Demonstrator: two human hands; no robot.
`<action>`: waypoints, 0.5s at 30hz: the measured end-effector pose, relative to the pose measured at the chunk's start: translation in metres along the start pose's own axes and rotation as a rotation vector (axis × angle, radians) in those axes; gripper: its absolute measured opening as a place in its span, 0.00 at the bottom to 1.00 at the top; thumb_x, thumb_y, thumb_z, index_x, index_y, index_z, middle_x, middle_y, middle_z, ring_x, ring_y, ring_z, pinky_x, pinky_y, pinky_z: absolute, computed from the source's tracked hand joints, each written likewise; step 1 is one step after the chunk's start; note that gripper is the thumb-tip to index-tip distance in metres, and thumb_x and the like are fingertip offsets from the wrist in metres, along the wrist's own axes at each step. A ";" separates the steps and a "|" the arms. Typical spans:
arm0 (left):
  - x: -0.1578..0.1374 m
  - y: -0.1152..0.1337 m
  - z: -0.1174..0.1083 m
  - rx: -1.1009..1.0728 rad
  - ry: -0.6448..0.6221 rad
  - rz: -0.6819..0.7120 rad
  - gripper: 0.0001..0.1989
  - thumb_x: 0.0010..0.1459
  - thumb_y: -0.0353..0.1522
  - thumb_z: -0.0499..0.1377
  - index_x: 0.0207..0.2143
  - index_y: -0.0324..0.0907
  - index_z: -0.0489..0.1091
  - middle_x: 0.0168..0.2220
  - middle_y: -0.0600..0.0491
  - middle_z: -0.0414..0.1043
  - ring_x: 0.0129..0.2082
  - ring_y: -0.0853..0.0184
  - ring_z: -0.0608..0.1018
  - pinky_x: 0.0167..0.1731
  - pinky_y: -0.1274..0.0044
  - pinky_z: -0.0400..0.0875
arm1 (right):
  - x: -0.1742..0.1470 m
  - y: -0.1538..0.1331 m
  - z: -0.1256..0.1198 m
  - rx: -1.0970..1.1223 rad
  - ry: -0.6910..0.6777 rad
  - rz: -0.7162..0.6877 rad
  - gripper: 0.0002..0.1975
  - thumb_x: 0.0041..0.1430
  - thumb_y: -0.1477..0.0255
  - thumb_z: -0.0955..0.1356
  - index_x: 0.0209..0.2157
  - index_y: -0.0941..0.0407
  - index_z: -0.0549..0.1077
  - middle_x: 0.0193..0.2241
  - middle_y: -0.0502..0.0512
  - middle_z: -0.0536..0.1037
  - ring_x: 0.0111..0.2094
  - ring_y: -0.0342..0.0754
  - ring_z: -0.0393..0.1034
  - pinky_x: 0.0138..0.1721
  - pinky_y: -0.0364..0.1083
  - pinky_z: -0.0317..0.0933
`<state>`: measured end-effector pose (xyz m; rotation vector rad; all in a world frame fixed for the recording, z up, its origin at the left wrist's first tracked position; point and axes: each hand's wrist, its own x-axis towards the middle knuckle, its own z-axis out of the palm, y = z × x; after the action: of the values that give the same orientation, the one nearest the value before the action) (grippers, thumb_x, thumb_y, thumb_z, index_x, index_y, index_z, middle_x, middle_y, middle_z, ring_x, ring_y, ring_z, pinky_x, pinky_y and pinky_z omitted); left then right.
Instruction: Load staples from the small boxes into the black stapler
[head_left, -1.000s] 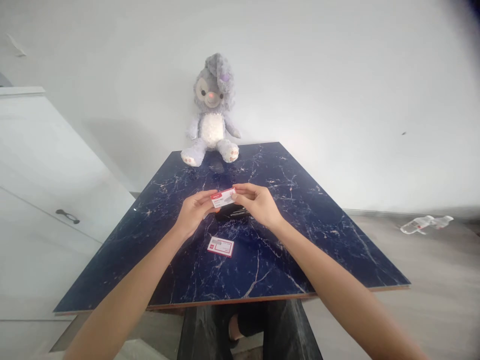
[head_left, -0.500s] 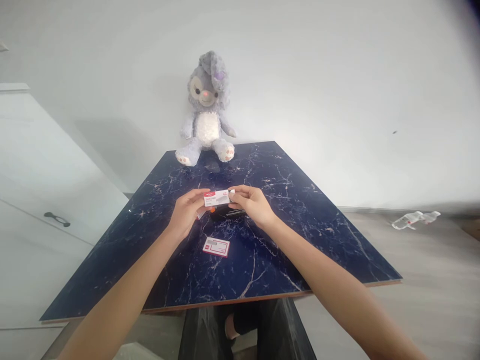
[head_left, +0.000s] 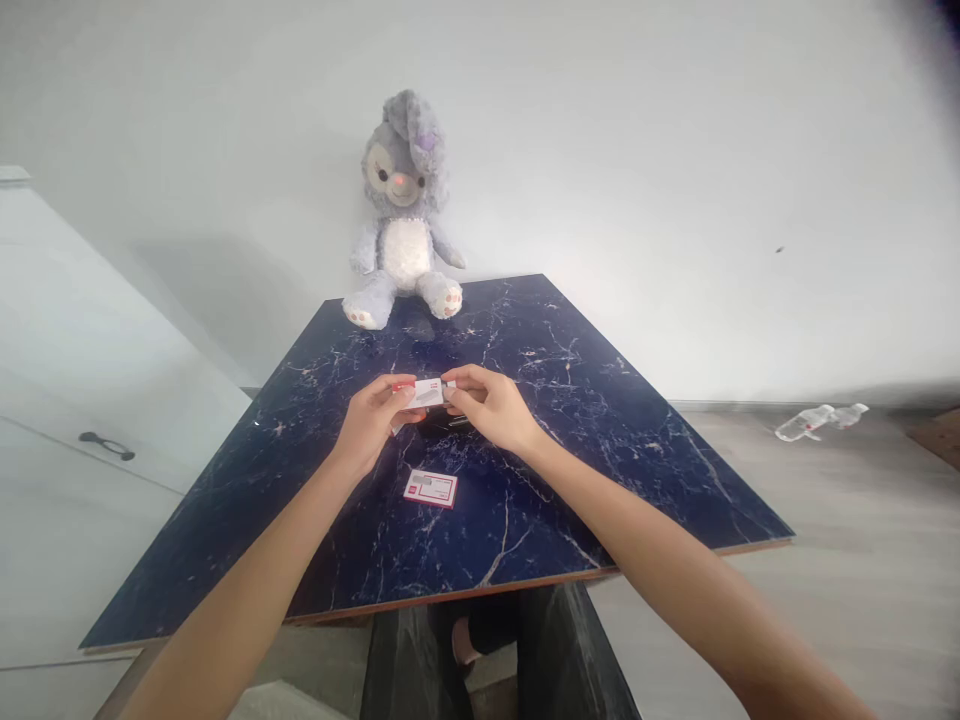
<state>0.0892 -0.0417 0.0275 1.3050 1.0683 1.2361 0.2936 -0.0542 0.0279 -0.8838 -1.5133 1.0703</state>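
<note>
A small red-and-white cardboard box (head_left: 427, 391) is held level above the table between my two hands. My left hand (head_left: 369, 420) is closed on its left end, thumb in front. The fingers of my right hand (head_left: 491, 408) pinch at its right end, where a small dark grey patch shows; I cannot tell whether that is an opening or its contents. Behind and below the box lies a black object (head_left: 444, 424), mostly hidden by my hands. A pale item's corner shows under my left fingers. Nearer me, a second flat red-and-white box (head_left: 430, 488) lies on the table.
The dark blue marble-patterned table (head_left: 540, 520) has a wooden front edge. A grey plush rabbit (head_left: 405, 210) sits at its far edge against the wall. A white cabinet (head_left: 75, 330) with a dark handle stands left. Clear plastic bottles (head_left: 817, 422) lie on the floor at right.
The held box and both hands have shifted slightly left, and my left fingers now cover more of the box. The whole view has shifted a little too.
</note>
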 end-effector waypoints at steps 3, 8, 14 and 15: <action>-0.001 0.002 -0.001 -0.021 -0.023 -0.013 0.19 0.52 0.39 0.69 0.44 0.39 0.74 0.41 0.45 0.79 0.31 0.63 0.82 0.30 0.76 0.78 | 0.002 0.000 -0.002 0.046 -0.012 0.033 0.12 0.56 0.66 0.72 0.41 0.54 0.74 0.38 0.53 0.81 0.33 0.47 0.78 0.40 0.48 0.75; 0.001 0.001 -0.005 0.001 -0.013 -0.005 0.20 0.52 0.40 0.68 0.45 0.40 0.74 0.40 0.45 0.79 0.30 0.62 0.82 0.27 0.76 0.77 | 0.008 0.004 -0.005 0.209 0.002 0.115 0.04 0.57 0.71 0.67 0.36 0.54 0.73 0.35 0.52 0.80 0.33 0.45 0.78 0.40 0.48 0.75; 0.003 0.000 -0.003 0.037 0.043 0.093 0.21 0.52 0.41 0.68 0.45 0.39 0.75 0.41 0.46 0.79 0.35 0.61 0.82 0.36 0.72 0.79 | 0.003 -0.003 -0.009 -0.280 0.061 -0.015 0.07 0.58 0.67 0.69 0.35 0.55 0.78 0.28 0.50 0.80 0.26 0.44 0.73 0.33 0.44 0.68; 0.002 -0.001 -0.002 0.040 0.043 0.104 0.21 0.52 0.41 0.68 0.45 0.40 0.75 0.42 0.46 0.79 0.35 0.62 0.82 0.37 0.71 0.79 | 0.002 -0.004 -0.009 -0.307 0.063 -0.039 0.08 0.58 0.66 0.70 0.34 0.55 0.78 0.28 0.51 0.80 0.26 0.44 0.73 0.32 0.44 0.68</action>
<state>0.0875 -0.0390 0.0270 1.3855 1.0717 1.3314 0.3016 -0.0523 0.0328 -1.0825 -1.6607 0.7851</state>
